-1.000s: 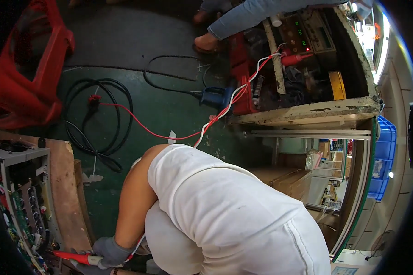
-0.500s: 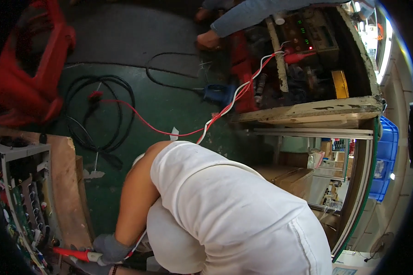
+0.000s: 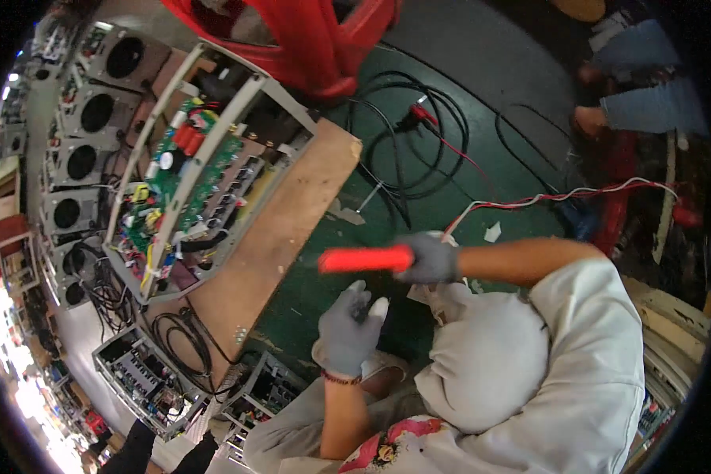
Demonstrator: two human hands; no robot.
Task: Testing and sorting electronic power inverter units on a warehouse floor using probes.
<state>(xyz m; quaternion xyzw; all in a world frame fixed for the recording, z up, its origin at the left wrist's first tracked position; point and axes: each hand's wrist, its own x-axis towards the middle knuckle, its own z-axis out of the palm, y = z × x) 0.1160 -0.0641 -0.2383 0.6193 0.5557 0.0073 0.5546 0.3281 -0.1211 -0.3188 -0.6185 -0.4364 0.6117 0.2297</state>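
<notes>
My right hand (image 3: pixel 431 259), in a grey glove, is closed round a red test probe (image 3: pixel 363 259). The probe is blurred and points left over the green floor. A twisted red and white lead (image 3: pixel 529 201) runs from beside this hand to the far right. Below the probe, my left hand (image 3: pixel 346 328), also gloved, has its thumb and fingers apart and holds nothing. Left of both hands, an open-framed unit (image 3: pixel 249 99) with its green circuit board (image 3: pixel 205 178) exposed stands on a wooden board (image 3: pixel 280 229).
Coiled black cable (image 3: pixel 396 150) lies on the floor beyond my hands, near a red plastic housing (image 3: pixel 308 39). More units with round fans (image 3: pixel 95 113) line the far left. Another person's dark sleeves (image 3: pixel 138 449) reach in at lower left; someone's jeans leg (image 3: pixel 648 110) shows at far right.
My view has swung left, bringing the open unit into full view. My hands, earlier close together by the probe, are now apart; my right hand still holds it.
</notes>
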